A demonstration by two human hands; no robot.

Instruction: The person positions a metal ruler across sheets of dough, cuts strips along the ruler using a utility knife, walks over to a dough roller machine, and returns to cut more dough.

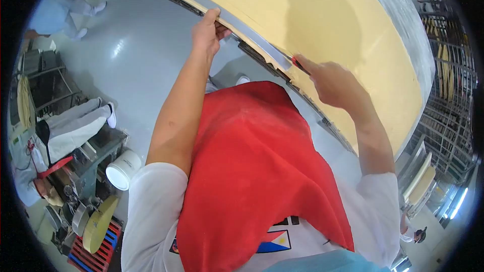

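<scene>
Two grips of mine are at the near rim of one broad yellow sheet (pixel 385 45), which is spread over the worktop (pixel 416 35) just beyond my red apron (pixel 252 136). My left grip (pixel 206 35) pinches a long metal strip (pixel 269 52) at that rim, thumb on top and fingers curled below the edge; I cannot tell whether they press the sheet as well. My right grip (pixel 338 83) is clenched around a slim red-and-black handle (pixel 301 64), forefinger stretched along it. Whatever blade it carries is too thin to make out well.

What matters most is how the strip lies. Its long axis follows the rim, slanting from far on my left down to my right, and the handle sits just beside its right-hand end, pointing roughly the same way. So my right grip is the nearer one to that end, held above the yellow surface, while my left grip is farther along the strip, with the palm outside the rim. A stretch of bare metal shows between them.

On my left, a white bucket (pixel 124 170) stands near another person (pixel 75 128); on my right, racks (pixel 451 80) rise past the worktop.
</scene>
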